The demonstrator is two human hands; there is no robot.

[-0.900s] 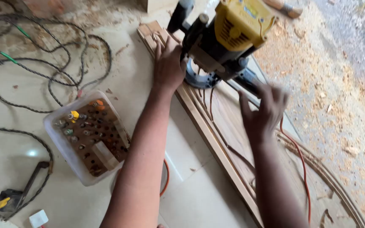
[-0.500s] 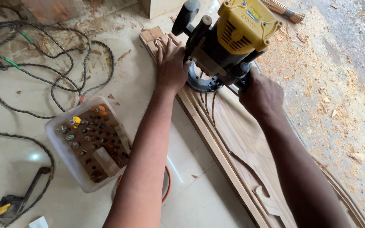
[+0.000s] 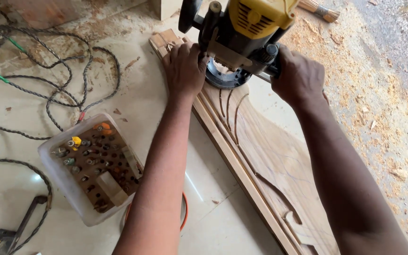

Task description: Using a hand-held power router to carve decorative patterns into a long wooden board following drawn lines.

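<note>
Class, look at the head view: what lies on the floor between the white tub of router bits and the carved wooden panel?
The person's left forearm crosses above that stretch. Under it, between tub and panel, lies pale tiled floor with an orange cable loop.

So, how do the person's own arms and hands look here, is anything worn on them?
Both arms are bare as far as the picture shows: no sleeves. The left hand and the right hand wear no gloves, and I see no watch, ring or bracelet on either.

Both bare arms are reaching forward, nearly straight. The left hand is pressing palm-down with fingers curled; the right hand is clenching in a fist
</note>
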